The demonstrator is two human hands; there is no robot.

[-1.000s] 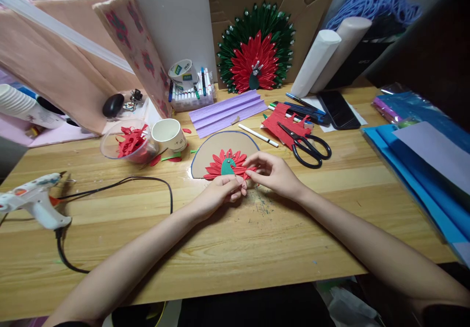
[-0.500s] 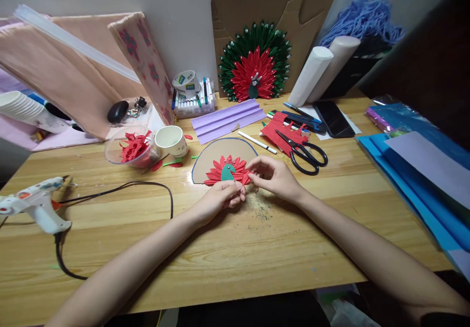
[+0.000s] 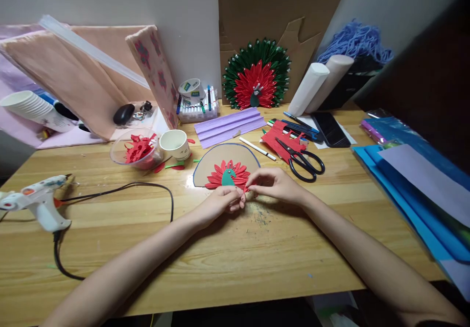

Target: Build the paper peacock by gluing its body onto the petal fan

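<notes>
Between the fingertips of both hands is a small red paper piece (image 3: 246,188). My left hand (image 3: 223,200) pinches it from the left, and my right hand (image 3: 273,184) pinches its other side; fingers partly cover it. Just beyond them lies a half-round cardboard piece (image 3: 216,156) with a blue edge. Red paper petals (image 3: 216,175) fan out on it around a green peacock body (image 3: 228,177). The lower right of the petals is partly hidden behind my right hand.
A glue gun (image 3: 40,199) with its black cord lies at left. Behind are a bowl of red scraps (image 3: 137,151) and a paper cup (image 3: 174,144). Scissors (image 3: 303,160) rest on red paper (image 3: 275,138). A finished peacock (image 3: 257,75) leans against cardboard.
The fingers of my right hand have come down and closer to my left fingertips around the red piece. The view has shifted, so the things at the back appear lower.
</notes>
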